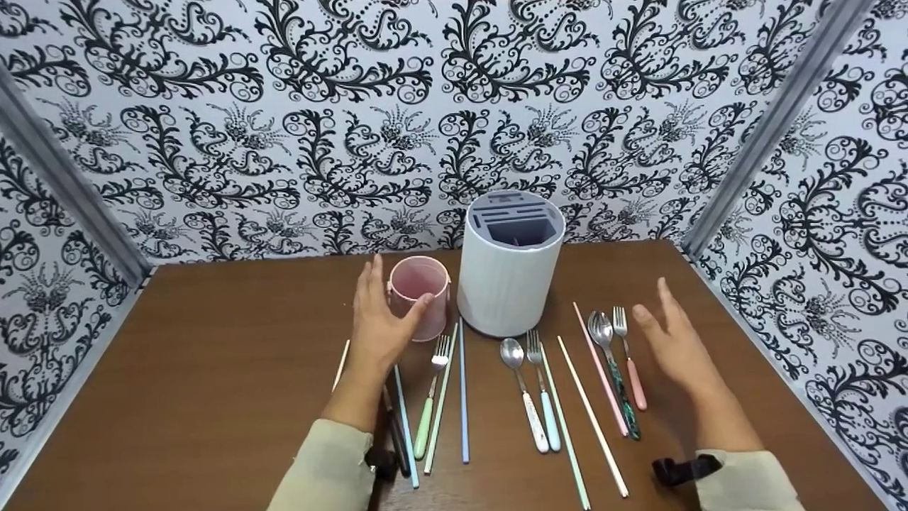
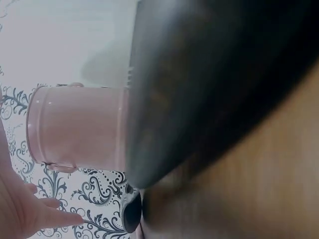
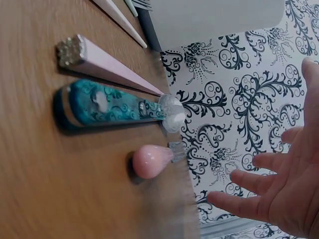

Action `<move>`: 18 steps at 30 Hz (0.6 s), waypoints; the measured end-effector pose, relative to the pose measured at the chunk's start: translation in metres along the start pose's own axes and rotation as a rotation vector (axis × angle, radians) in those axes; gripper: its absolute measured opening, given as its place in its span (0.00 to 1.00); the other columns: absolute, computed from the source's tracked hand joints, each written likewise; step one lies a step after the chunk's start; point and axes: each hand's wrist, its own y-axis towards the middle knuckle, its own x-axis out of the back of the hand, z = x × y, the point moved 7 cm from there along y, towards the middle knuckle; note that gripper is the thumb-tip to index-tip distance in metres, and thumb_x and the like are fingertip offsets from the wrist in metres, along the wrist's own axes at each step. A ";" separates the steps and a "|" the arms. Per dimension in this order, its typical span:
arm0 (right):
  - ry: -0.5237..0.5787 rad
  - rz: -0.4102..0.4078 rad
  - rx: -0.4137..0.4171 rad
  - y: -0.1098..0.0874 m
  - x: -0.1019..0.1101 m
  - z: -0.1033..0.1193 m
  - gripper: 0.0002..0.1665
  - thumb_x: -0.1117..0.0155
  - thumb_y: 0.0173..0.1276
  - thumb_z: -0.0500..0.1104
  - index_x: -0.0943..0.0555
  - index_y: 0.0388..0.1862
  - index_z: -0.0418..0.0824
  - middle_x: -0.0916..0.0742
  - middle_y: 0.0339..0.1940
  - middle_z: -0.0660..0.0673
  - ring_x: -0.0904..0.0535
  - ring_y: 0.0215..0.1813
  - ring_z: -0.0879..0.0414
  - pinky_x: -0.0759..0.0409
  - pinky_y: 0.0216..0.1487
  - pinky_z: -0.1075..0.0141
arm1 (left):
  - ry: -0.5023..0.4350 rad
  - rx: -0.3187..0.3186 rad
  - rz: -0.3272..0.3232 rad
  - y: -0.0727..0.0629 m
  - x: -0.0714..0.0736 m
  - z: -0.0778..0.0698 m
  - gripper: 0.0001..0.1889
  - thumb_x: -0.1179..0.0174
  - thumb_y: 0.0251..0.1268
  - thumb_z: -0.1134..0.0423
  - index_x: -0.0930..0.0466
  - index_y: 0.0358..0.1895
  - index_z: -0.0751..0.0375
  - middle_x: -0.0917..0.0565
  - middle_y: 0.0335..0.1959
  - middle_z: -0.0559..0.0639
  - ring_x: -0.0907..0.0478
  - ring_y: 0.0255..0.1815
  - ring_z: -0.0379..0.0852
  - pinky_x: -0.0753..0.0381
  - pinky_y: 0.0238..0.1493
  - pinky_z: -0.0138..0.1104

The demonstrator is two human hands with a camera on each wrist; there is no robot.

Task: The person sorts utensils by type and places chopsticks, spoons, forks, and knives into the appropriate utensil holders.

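Cutlery (image 1: 535, 424) lay across the tabletop (image 1: 248, 341), your left grip (image 1: 379, 325) splayed beside the pink cup (image 1: 434, 321), your right grip (image 1: 677, 348) splayed near the pink fork (image 1: 636, 387); a careless left nudge could have tipped the cup.

I wear long sleeves of a pale, greyish khaki, plain and matte. The left sleeve (image 1: 325, 468) fills the lower middle of the head view, left of centre, and the right sleeve (image 1: 745, 481) its lower right corner; each ends in a straight edge, leaving my wrist and forearm bare beyond it. At the left cuff sits a small black rounded wrist device (image 1: 381, 463). Its black counterpart at the right cuff (image 1: 687, 470) shows more of its shape: a stubby body that juts inward and ends in a blunt, rounded tip. My left grip (image 1: 383, 319) and right grip (image 1: 672, 341) are bare hands with slender fingers.
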 end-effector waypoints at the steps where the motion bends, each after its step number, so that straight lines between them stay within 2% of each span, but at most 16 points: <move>1: 0.000 0.011 -0.009 0.000 -0.002 -0.001 0.50 0.56 0.81 0.67 0.69 0.86 0.55 0.57 0.87 0.33 0.61 0.84 0.23 0.62 0.78 0.24 | -0.015 0.009 -0.001 0.001 0.000 0.001 0.57 0.28 0.58 0.38 0.50 0.84 0.56 0.43 0.82 0.66 0.45 0.83 0.67 0.41 0.81 0.62; 4: -0.011 0.042 -0.037 0.000 -0.007 -0.006 0.51 0.57 0.81 0.68 0.69 0.86 0.53 0.56 0.87 0.32 0.60 0.83 0.23 0.61 0.78 0.24 | -0.074 0.043 0.021 0.004 -0.001 0.002 0.58 0.27 0.58 0.39 0.52 0.85 0.57 0.44 0.82 0.66 0.44 0.82 0.66 0.40 0.81 0.60; 7: -0.027 0.071 -0.065 0.001 -0.011 -0.009 0.53 0.56 0.80 0.69 0.69 0.87 0.50 0.56 0.86 0.31 0.59 0.83 0.23 0.59 0.78 0.24 | -0.131 0.091 0.084 0.005 -0.003 0.005 0.61 0.25 0.57 0.40 0.55 0.86 0.53 0.45 0.83 0.64 0.43 0.82 0.65 0.39 0.81 0.59; 8: -0.027 0.082 -0.075 0.001 -0.013 -0.010 0.54 0.56 0.79 0.70 0.69 0.87 0.49 0.57 0.86 0.31 0.57 0.82 0.22 0.54 0.78 0.25 | -0.147 0.107 0.110 0.004 -0.004 0.007 0.61 0.25 0.57 0.40 0.56 0.86 0.52 0.46 0.83 0.63 0.43 0.82 0.65 0.39 0.81 0.59; 11: -0.017 0.115 -0.116 0.001 -0.017 -0.014 0.59 0.53 0.77 0.72 0.70 0.86 0.45 0.55 0.85 0.27 0.44 0.79 0.21 0.32 0.74 0.32 | -0.175 0.135 0.183 0.004 -0.007 0.011 0.62 0.24 0.56 0.43 0.58 0.86 0.50 0.46 0.83 0.62 0.43 0.82 0.65 0.40 0.81 0.60; 14: -0.028 0.139 -0.144 0.000 -0.020 -0.018 0.62 0.49 0.76 0.71 0.68 0.86 0.39 0.49 0.83 0.21 0.25 0.67 0.23 0.16 0.61 0.41 | -0.193 0.135 0.227 0.005 -0.011 0.014 0.61 0.22 0.56 0.48 0.58 0.86 0.52 0.46 0.83 0.64 0.42 0.82 0.65 0.40 0.81 0.60; 18: -0.103 0.157 -0.143 -0.001 -0.021 -0.022 0.62 0.46 0.77 0.68 0.62 0.84 0.29 0.37 0.77 0.17 0.17 0.58 0.30 0.20 0.65 0.39 | -0.230 0.135 0.243 0.006 -0.017 0.018 0.61 0.21 0.55 0.51 0.56 0.85 0.54 0.44 0.83 0.64 0.41 0.82 0.63 0.41 0.82 0.58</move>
